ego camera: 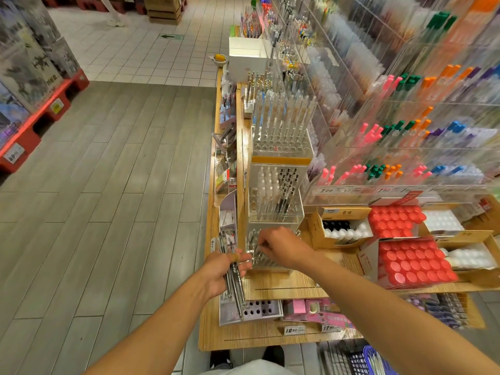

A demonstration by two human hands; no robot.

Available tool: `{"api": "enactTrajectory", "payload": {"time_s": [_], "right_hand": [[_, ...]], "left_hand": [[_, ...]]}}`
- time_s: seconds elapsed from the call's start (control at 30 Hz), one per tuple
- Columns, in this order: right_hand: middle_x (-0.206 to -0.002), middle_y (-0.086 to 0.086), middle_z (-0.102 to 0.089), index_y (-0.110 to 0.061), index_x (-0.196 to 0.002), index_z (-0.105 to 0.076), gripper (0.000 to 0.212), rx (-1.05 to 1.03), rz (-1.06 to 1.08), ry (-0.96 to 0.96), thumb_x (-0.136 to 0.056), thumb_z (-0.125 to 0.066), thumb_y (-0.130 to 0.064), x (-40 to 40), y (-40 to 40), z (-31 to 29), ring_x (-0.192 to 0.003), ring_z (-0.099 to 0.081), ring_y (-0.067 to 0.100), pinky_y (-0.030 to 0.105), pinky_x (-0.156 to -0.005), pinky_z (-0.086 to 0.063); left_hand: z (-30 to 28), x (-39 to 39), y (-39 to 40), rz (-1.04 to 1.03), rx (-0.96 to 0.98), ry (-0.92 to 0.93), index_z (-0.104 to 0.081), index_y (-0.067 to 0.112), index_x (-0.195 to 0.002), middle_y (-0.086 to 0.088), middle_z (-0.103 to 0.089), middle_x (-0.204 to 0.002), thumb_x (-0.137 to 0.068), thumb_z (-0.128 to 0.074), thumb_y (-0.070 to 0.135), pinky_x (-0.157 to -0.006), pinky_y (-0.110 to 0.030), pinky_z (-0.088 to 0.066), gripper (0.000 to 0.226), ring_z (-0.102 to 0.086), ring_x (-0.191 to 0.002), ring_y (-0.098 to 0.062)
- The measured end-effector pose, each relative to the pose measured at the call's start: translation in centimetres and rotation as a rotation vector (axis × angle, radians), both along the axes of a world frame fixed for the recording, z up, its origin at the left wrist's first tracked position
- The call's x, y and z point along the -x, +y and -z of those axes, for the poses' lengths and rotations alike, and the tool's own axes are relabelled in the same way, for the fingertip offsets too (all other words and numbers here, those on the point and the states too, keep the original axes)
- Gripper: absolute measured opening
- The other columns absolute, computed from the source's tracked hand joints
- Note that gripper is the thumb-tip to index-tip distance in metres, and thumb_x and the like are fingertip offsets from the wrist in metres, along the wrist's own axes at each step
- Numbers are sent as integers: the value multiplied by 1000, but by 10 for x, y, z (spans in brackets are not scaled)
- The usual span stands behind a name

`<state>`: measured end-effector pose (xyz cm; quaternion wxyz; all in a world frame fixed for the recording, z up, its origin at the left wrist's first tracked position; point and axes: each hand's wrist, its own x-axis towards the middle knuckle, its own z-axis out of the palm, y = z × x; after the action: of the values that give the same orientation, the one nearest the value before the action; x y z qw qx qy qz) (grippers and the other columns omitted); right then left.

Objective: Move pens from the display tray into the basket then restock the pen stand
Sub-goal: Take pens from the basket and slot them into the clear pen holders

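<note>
In the head view my left hand (226,269) grips a bundle of slim clear-and-black pens (234,280), while my right hand (281,246) pinches one at the clear acrylic pen stand (270,253), twelve o'clock. I judge restocking underway; the blue plastic basket (362,359) sits at five o'clock.

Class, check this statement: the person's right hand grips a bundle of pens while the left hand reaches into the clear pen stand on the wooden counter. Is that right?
Not quite: the hands are swapped. In the head view, the left hand grips the bundle of pens, while the right hand reaches into the clear pen stand on the wooden counter.
</note>
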<state>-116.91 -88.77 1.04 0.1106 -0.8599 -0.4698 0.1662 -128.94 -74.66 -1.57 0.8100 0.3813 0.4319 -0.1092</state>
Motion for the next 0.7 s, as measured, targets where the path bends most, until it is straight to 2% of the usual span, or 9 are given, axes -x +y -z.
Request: {"api": "enactTrajectory", "payload": {"time_s": [0.1,0.23,0.33,0.4,0.47,0.57,0.63,0.7], "right_hand": [[-96,3,-64,-12,-93,-66,8,-32,9,-33,-91,-59,-10,5,0,7,-81,-63,23,38,-73,-53],[-99,1,-56,-12,-95,-72,12,-27,50,-48,-89,-63,-15,5,8,9,-84,-62,22,35,-75,-53],[-98,-2,-55,-17,-97,-73,12,17,108,0,-86,-68,-20,0,12,9,-85,-60,19,28,-71,-47],[-101,0,-60,-17,-103,-72,17,-25,151,75,-87,-67,-19,-3,12,6,-87,-58,17,26,-72,-44],[-110,2,-66,-15,-113,-69,23,-130,231,297,-92,-62,-17,-5,12,0,-97,-61,16,25,-81,-46],[-120,3,-66,-14,-126,-60,28,-185,294,828,-98,-56,-20,-4,11,-13,-106,-66,15,31,-96,-50],[-117,7,-66,-11,-122,-61,25,-220,317,1076,-99,-54,-15,-1,9,-18,-105,-68,17,28,-93,-53],[-110,11,-67,-4,-117,-61,21,-298,339,1189,-98,-54,-10,0,8,-20,-102,-69,20,28,-91,-54]], "left_hand": [[-2,0,0,1,19,-33,-57,-5,-120,-21,-75,-100,-96,-54,-5,-51,-30,-54,25,-70,-74,-27],[-3,1,2,53,37,-85,-60,-2,-121,-19,-74,-107,-94,-59,0,-54,-29,-54,26,-67,-68,-21],[-5,2,3,91,55,-140,-59,-1,-122,-19,-73,-110,-91,-65,1,-55,-28,-55,31,-66,-66,-18],[-7,2,3,107,74,-172,-58,-3,-124,-20,-72,-112,-90,-67,1,-55,-27,-56,35,-66,-66,-17],[-8,2,4,119,100,-210,-58,-4,-126,-22,-71,-114,-90,-65,1,-57,-27,-57,37,-66,-67,-17],[-11,4,5,141,127,-262,-58,-4,-126,-24,-67,-120,-86,-66,4,-62,-30,-58,42,-66,-70,-19],[-11,5,5,137,139,-271,-57,-5,-125,-27,-65,-117,-82,-69,4,-63,-32,-59,46,-66,-71,-21],[-13,5,5,128,161,-282,-58,-5,-125,-28,-65,-114,-83,-69,4,-64,-33,-59,44,-66,-72,-22]]}}
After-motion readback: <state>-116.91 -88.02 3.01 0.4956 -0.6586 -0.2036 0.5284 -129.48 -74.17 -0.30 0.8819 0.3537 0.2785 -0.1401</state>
